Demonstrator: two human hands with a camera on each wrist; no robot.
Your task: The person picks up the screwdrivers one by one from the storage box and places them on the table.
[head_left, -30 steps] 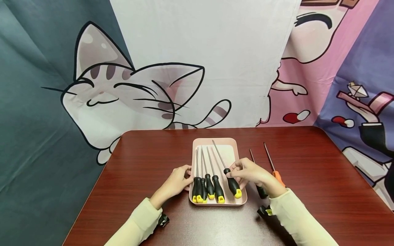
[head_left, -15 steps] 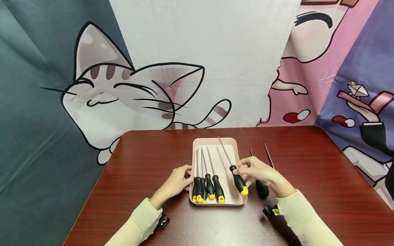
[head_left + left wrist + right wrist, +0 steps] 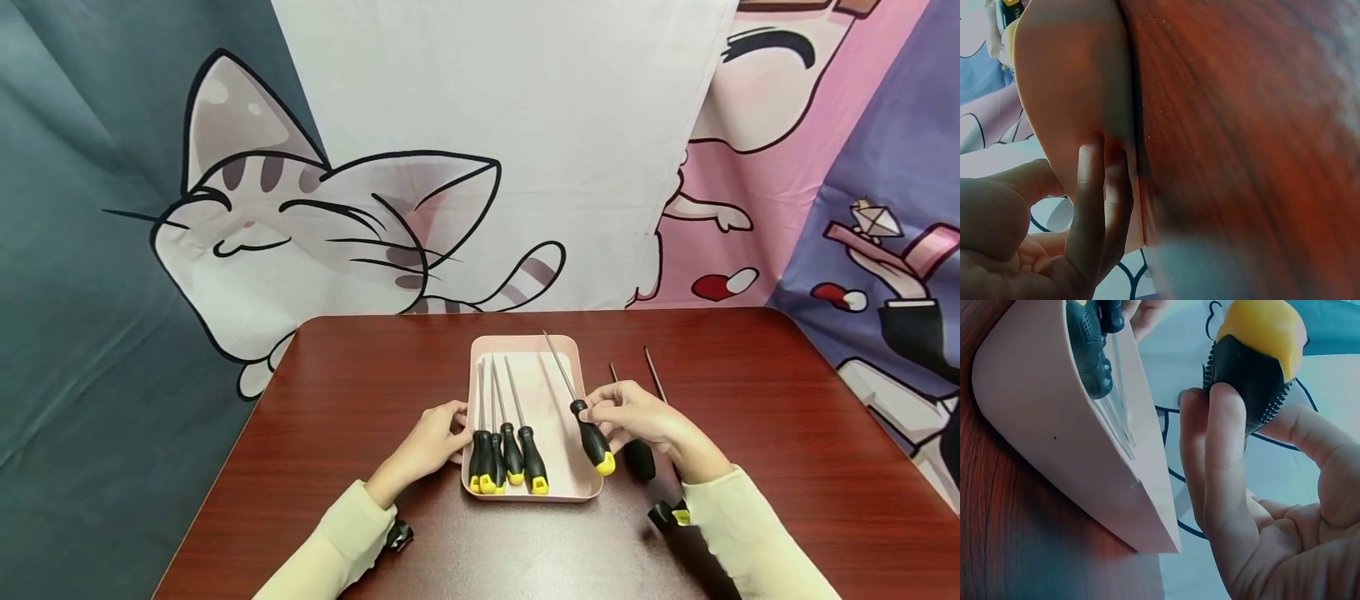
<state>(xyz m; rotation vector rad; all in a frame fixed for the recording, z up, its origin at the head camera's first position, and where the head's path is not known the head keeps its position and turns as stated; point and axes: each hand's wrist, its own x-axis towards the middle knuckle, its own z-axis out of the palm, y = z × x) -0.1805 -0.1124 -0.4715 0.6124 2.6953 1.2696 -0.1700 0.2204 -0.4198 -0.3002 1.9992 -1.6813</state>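
Observation:
My right hand [image 3: 637, 417] grips a screwdriver [image 3: 594, 439] by its black handle with a yellow end, raised over the right side of a pink tray [image 3: 558, 475]. Its shaft slants up and to the left, over the tray. Fingers and thumb close round the ribbed handle [image 3: 1250, 372] in the right wrist view. My left hand [image 3: 429, 442] holds the tray's left side, thumb at the rim and fingers against the outer wall [image 3: 1069, 81] in the left wrist view. Several similar screwdrivers [image 3: 531, 458] lie side by side in the tray's left half, handles toward me.
Right of the tray, a black-handled screwdriver [image 3: 639, 460] lies on the brown table [image 3: 360, 367], partly behind my right hand. Beside it shows another shaft [image 3: 655, 373], its handle hidden by my right arm. A printed cloth [image 3: 585, 150] hangs behind the table.
My right hand has moved the screwdriver rightward and slightly away from me, from over the tray's middle right toward its right rim. My left hand and the tray have stayed put.

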